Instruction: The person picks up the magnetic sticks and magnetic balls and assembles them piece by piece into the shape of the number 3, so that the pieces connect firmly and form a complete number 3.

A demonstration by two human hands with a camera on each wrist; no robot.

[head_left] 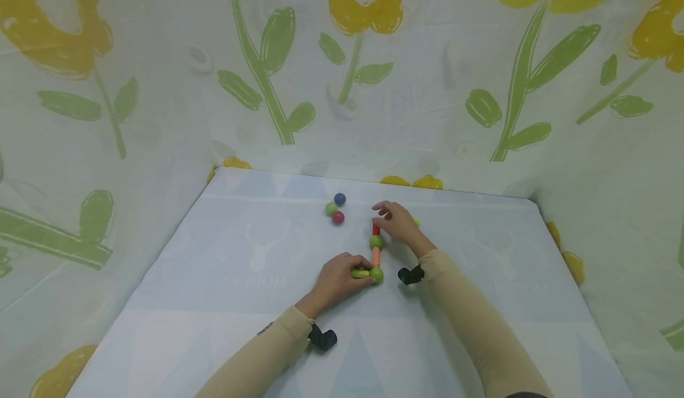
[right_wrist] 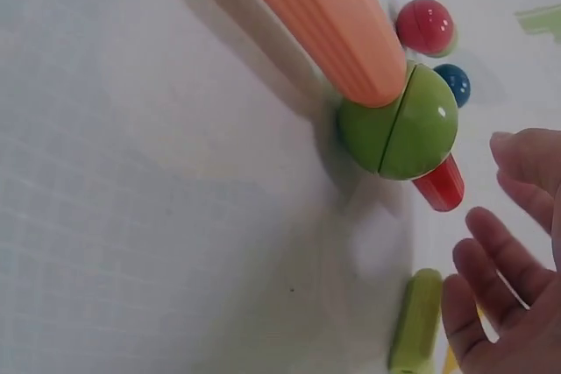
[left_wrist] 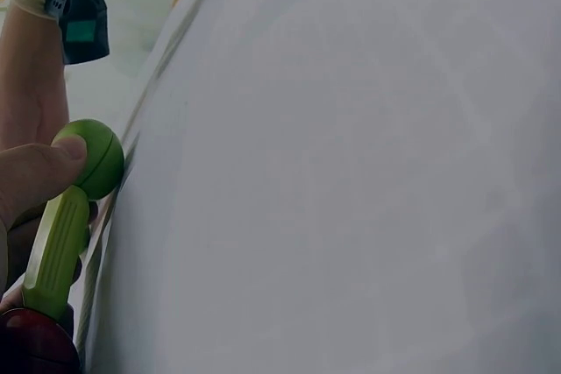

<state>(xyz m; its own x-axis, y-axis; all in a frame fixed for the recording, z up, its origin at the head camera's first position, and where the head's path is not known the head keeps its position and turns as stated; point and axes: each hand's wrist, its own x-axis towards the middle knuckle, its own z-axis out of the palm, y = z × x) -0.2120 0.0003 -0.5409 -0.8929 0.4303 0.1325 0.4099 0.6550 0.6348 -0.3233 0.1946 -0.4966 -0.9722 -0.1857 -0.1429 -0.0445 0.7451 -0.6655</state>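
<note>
My left hand [head_left: 338, 278] grips the near green ball [head_left: 376, 275], with the thumb pressed on it in the left wrist view. From that ball a yellow-green ribbed stick [left_wrist: 54, 247] runs to a dark red ball [left_wrist: 39, 343], mostly covered by the hand in the head view. An orange stick [head_left: 376, 257] links the near ball to a second green ball [right_wrist: 399, 124]. A short red stick [right_wrist: 441, 186] juts from the second ball's far side. Beside that red stick is my right hand [head_left: 397, 223], fingers spread and apart from it in the right wrist view.
Blue [head_left: 339, 199], light green [head_left: 331, 209] and red [head_left: 338, 217] balls lie grouped toward the back of the table. Another yellow-green stick [right_wrist: 418, 317] lies beyond the right hand. A flowered curtain [head_left: 406, 101] surrounds the white-and-blue tabletop [head_left: 214, 279].
</note>
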